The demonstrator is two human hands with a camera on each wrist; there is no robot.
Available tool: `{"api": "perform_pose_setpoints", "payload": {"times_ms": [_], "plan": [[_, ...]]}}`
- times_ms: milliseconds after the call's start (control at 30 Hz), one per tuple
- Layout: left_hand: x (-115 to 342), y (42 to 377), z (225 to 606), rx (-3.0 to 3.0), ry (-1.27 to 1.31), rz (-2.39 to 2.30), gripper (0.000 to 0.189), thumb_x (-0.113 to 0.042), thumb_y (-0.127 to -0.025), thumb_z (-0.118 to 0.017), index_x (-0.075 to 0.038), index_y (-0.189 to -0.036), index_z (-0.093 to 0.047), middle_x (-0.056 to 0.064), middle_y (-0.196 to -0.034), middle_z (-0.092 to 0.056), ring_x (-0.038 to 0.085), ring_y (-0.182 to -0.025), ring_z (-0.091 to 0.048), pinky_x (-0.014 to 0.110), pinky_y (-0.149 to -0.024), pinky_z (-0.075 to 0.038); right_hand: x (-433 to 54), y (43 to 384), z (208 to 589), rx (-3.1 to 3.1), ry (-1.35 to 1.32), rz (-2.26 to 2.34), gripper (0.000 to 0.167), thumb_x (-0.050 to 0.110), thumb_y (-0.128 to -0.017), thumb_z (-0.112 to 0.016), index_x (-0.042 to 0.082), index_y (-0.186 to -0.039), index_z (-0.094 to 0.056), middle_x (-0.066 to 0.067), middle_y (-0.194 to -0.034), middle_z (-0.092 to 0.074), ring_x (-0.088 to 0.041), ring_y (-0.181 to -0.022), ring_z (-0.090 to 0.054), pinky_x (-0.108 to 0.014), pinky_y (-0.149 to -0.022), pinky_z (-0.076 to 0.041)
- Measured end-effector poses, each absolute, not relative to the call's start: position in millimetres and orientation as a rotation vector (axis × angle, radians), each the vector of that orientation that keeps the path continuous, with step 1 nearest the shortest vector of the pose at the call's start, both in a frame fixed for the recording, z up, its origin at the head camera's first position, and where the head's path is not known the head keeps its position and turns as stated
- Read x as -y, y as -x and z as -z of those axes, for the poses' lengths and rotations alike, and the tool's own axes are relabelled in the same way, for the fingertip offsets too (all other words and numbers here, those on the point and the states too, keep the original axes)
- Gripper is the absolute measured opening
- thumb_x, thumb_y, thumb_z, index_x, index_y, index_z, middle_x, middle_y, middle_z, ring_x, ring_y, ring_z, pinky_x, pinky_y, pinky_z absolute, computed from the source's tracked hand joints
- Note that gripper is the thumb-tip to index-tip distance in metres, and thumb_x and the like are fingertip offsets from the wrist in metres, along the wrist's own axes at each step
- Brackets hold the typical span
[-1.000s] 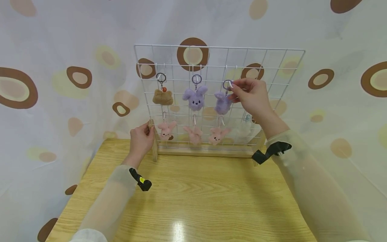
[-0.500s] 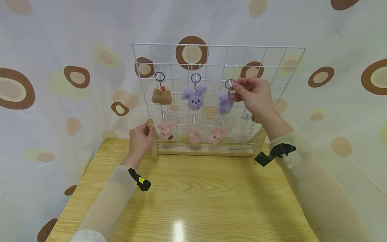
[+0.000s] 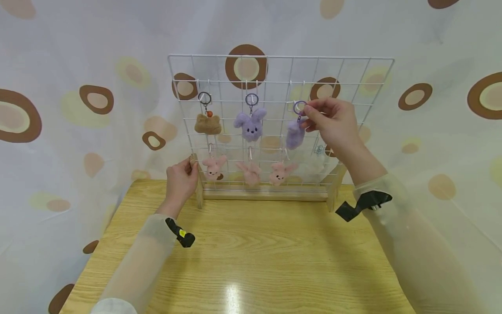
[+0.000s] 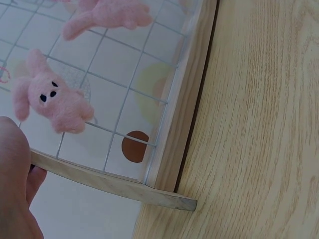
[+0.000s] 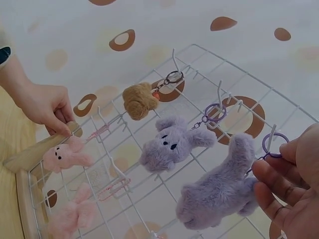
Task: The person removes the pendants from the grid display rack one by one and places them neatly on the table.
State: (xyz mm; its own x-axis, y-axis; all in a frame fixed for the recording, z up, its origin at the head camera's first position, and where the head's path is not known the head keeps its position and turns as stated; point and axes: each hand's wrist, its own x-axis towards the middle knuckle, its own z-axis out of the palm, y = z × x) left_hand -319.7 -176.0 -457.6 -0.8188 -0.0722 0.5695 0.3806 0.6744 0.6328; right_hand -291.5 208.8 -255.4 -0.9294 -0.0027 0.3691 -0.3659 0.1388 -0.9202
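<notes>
My right hand [image 3: 337, 124] pinches the purple ring [image 5: 275, 145] of a purple plush keychain [image 5: 219, 191] between thumb and fingers. The ring overlaps the tip of a white hook [image 5: 272, 135] in the right wrist view; I cannot tell whether it is still threaded on it. The plush hangs below, its back to the head view. My left hand [image 3: 181, 181] grips the top of the wooden post [image 3: 199, 183] at the left side of the white wire grid rack [image 3: 282, 57]. Beside the purple plush hangs another purple bunny keychain [image 3: 251, 126].
A brown plush keychain [image 3: 208, 124] hangs at the grid's upper left. Pink plush keychains [image 3: 213, 168] hang in the lower row, and a pale translucent item [image 3: 315, 163] at the lower right. The rack stands on a wood-grain table [image 3: 243, 244] before a patterned curtain [image 3: 94, 35].
My right hand has moved a little to the right, drawing the purple ring and its plush along; the plush has turned. The left hand stays on the post.
</notes>
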Motion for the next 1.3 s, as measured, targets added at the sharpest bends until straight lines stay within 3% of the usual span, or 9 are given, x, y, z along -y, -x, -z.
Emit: {"api": "perform_pose_setpoints", "payload": {"times_ms": [633, 833, 1000, 1300], "plan": [[177, 319, 456, 2.305, 0.245, 1.031, 0.021, -0.009, -0.102, -0.067, 0.005, -0.090, -0.074, 0.019, -0.081, -0.077, 0.030, -0.074, -0.076, 0.048, -0.066, -0.059, -221, 263, 261, 2.015, -0.471, -1.967, 0.012, 0.005, -0.103, -0.069, -0.006, -0.107, -0.068, -0.010, -0.094, -0.074, -0.017, -0.070, -0.073, -0.026, -0.073, -0.060], [177, 320, 458, 2.296, 0.253, 1.023, 0.021, -0.009, -0.103, -0.066, 0.005, -0.089, -0.074, 0.017, -0.077, -0.076, 0.029, -0.070, -0.074, 0.047, -0.064, -0.058, -227, 255, 264, 2.096, -0.455, -1.894, 0.010, 0.009, -0.104, -0.069, 0.000, -0.106, -0.071, -0.009, -0.092, -0.074, -0.017, -0.072, -0.073, -0.022, -0.059, -0.054], [176, 320, 458, 2.310, 0.243, 1.025, 0.021, -0.009, -0.103, -0.065, 0.005, -0.091, -0.075, 0.018, -0.078, -0.076, 0.029, -0.070, -0.074, 0.046, -0.065, -0.058, -233, 247, 275, 2.116, -0.462, -1.900, 0.015, 0.008, -0.103, -0.069, -0.006, -0.109, -0.069, -0.011, -0.092, -0.073, -0.018, -0.073, -0.071, -0.025, -0.074, -0.059], [177, 320, 457, 2.321, 0.242, 1.030, 0.021, -0.011, -0.104, -0.066, 0.006, -0.097, -0.076, 0.019, -0.083, -0.077, 0.029, -0.073, -0.075, 0.046, -0.066, -0.059, -243, 237, 296, 2.085, -0.583, -1.909, 0.009, -0.004, -0.103, -0.064, -0.012, -0.104, -0.068, -0.013, -0.089, -0.073, -0.018, -0.071, -0.070, -0.027, -0.077, -0.060]]}}
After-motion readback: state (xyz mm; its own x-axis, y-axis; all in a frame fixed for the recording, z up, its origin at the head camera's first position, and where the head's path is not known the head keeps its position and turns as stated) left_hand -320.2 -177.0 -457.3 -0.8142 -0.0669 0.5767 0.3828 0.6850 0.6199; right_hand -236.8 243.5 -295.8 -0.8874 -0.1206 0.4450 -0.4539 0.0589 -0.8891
